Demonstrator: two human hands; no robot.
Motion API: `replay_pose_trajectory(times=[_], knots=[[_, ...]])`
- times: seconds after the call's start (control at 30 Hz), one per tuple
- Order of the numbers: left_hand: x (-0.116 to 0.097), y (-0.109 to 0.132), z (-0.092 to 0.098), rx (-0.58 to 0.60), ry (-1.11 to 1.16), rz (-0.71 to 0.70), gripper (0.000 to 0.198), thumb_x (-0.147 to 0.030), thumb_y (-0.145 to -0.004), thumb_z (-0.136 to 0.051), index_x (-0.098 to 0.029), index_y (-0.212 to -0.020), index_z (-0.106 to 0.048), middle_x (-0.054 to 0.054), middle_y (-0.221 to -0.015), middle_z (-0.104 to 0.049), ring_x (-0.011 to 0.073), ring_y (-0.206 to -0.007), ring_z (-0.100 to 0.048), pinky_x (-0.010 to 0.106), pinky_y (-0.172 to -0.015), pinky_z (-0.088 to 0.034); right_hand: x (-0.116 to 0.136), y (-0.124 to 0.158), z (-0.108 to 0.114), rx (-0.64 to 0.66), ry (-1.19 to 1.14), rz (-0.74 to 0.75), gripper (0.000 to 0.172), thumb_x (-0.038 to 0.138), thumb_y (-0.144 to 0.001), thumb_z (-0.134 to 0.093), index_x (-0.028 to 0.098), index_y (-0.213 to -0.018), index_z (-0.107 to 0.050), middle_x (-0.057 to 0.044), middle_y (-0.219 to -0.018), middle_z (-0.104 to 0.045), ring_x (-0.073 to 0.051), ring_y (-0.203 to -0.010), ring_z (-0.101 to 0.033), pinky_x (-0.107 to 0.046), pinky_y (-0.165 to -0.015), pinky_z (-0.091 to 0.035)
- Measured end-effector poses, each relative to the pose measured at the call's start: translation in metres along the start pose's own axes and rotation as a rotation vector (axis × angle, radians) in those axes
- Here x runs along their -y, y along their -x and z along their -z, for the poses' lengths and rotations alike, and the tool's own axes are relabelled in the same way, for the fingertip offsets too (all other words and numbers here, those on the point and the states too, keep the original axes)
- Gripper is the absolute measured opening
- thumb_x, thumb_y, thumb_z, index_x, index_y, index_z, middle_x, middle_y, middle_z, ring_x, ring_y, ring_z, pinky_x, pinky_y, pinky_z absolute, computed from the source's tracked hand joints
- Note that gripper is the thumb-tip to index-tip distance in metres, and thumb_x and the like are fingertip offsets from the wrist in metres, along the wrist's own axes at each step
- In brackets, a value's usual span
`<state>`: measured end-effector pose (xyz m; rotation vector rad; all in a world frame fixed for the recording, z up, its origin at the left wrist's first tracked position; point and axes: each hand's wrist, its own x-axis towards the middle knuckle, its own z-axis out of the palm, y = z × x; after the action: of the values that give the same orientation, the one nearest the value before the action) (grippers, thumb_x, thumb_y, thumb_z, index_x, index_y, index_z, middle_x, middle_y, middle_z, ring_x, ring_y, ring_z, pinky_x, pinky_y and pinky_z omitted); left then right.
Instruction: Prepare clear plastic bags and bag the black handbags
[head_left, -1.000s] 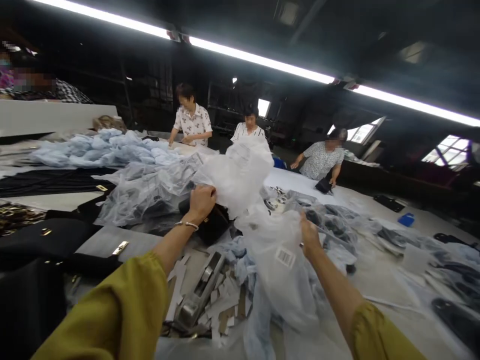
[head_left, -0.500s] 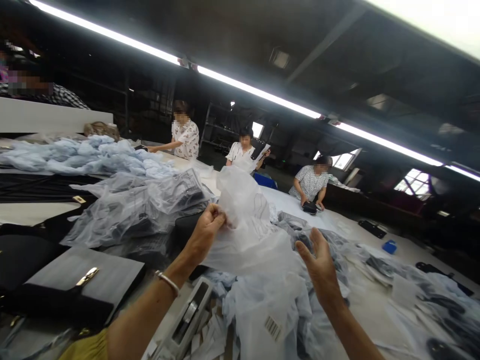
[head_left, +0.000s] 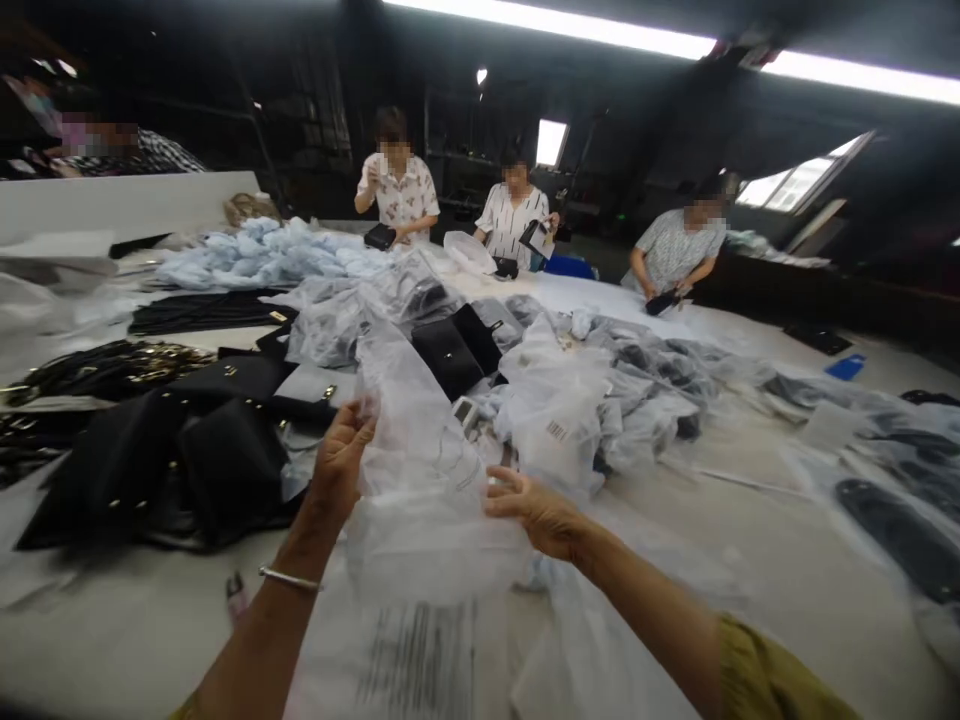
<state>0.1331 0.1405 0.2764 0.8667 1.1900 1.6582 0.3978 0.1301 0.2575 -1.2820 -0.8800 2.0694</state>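
Note:
My left hand (head_left: 341, 455) pinches the upper left edge of a clear plastic bag (head_left: 420, 490) and holds it up in front of me. My right hand (head_left: 536, 510) is at the bag's right side, fingers curled against the film. Printed text shows on the bag's lower part. Behind the bag lies a heap of more clear bags (head_left: 559, 415), one with a barcode label. Black handbags (head_left: 217, 450) with gold clasps lie to the left of my left hand.
A long pale table (head_left: 750, 540) carries piles of bagged black goods (head_left: 892, 520) on the right and light blue cloth covers (head_left: 262, 255) at the far left. Three people stand at the far edge handling black bags. Another person is at the far left.
The bag has come down from in front of me, closer and lower. My right hand went from open beside it to touching its right side. The view has tipped down toward the table.

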Motion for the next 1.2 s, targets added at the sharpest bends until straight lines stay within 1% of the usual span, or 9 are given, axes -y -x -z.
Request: replay_pose_trajectory(times=[0.2,0.37,0.53,0.67,0.8,0.87,0.97,1.07,1.2], knots=[[0.073,0.099,0.126,-0.100,-0.764,0.154,0.047,-0.047,-0.075,-0.058,-0.021,-0.114,-0.057,0.002,-0.079,-0.068,0.0239,-0.080,-0.066,0.034,-0.075,-0.051,-0.119,0.039,0.022,-0.386,0.160,0.273,0.062,0.019,-0.052,-0.065,0.019,-0.114,-0.062,-0.004,-0.102,-0.060,-0.017,-0.082,-0.059,-0.033,-0.082,-0.049],[0.118,0.164,0.162,-0.179,-0.946,0.266,0.034,-0.038,-0.073,-0.050,-0.020,-0.101,-0.057,0.005,-0.080,-0.068,0.0289,-0.085,-0.067,0.041,-0.082,-0.052,-0.186,0.064,0.048,-0.496,0.205,0.235,0.066,0.038,-0.059,-0.072,0.016,-0.119,-0.058,-0.012,-0.115,-0.062,-0.027,-0.103,-0.062,-0.037,-0.087,-0.049],[0.140,0.202,0.167,-0.176,-1.033,0.289,0.038,-0.030,-0.074,-0.048,-0.016,-0.108,-0.056,0.008,-0.086,-0.069,0.0264,-0.086,-0.069,0.040,-0.082,-0.054,-0.239,0.076,0.044,-0.358,0.179,-0.060,0.077,0.060,-0.064,-0.071,0.015,-0.124,-0.054,-0.016,-0.120,-0.062,-0.029,-0.107,-0.061,-0.036,-0.075,-0.050],[0.133,0.192,0.146,-0.131,-1.089,0.143,0.045,-0.028,-0.079,-0.050,-0.013,-0.121,-0.052,0.018,-0.118,-0.064,0.0309,-0.113,-0.061,0.049,-0.100,-0.047,-0.245,0.084,0.026,-0.256,0.379,0.044,0.036,0.042,-0.074,-0.066,0.016,-0.099,-0.066,-0.007,-0.089,-0.067,-0.021,-0.083,-0.060,-0.033,-0.070,-0.046],[0.106,0.137,0.082,0.353,-0.989,-0.234,0.050,-0.043,-0.087,-0.054,-0.019,-0.132,-0.051,0.015,-0.148,-0.045,0.0313,-0.141,-0.034,0.053,-0.118,-0.023,-0.225,0.098,-0.013,-0.250,0.865,0.632,0.013,0.021,-0.085,-0.054,0.021,-0.078,-0.065,-0.004,-0.079,-0.062,-0.018,-0.082,-0.055,-0.034,-0.078,-0.044],[0.093,0.106,0.050,0.589,-0.928,-0.146,0.056,-0.048,-0.087,-0.053,-0.016,-0.133,-0.051,0.017,-0.146,-0.047,0.0337,-0.140,-0.035,0.055,-0.118,-0.022,-0.215,0.104,-0.038,-0.166,1.035,0.801,0.019,0.016,-0.089,-0.050,0.022,-0.082,-0.066,-0.004,-0.081,-0.062,-0.018,-0.084,-0.054,-0.032,-0.077,-0.044],[0.081,0.072,0.027,0.842,-0.839,0.014,0.045,-0.050,-0.079,-0.061,-0.017,-0.110,-0.065,0.011,-0.114,-0.068,0.0309,-0.111,-0.059,0.045,-0.102,-0.043,-0.206,0.108,-0.067,-0.089,1.128,0.884,0.021,0.014,-0.091,-0.049,0.023,-0.087,-0.068,-0.004,-0.083,-0.063,-0.017,-0.085,-0.054,-0.030,-0.075,-0.045],[0.077,0.055,0.032,0.971,-0.752,0.090,0.032,-0.049,-0.075,-0.063,-0.017,-0.078,-0.065,0.001,-0.076,-0.066,0.0204,-0.076,-0.061,0.031,-0.074,-0.048,-0.210,0.107,-0.075,-0.203,0.947,0.764,0.013,0.019,-0.086,-0.060,0.024,-0.096,-0.069,-0.005,-0.097,-0.066,-0.018,-0.095,-0.058,-0.032,-0.082,-0.049],[0.076,0.045,0.057,0.900,-0.641,0.157,0.037,-0.053,-0.079,-0.058,-0.017,-0.076,-0.056,-0.003,-0.069,-0.055,0.0136,-0.066,-0.050,0.026,-0.065,-0.039,-0.227,0.114,-0.069,-0.401,0.526,0.286,0.057,0.028,-0.071,-0.074,0.025,-0.126,-0.058,-0.009,-0.128,-0.060,-0.024,-0.115,-0.058,-0.035,-0.086,-0.053]])
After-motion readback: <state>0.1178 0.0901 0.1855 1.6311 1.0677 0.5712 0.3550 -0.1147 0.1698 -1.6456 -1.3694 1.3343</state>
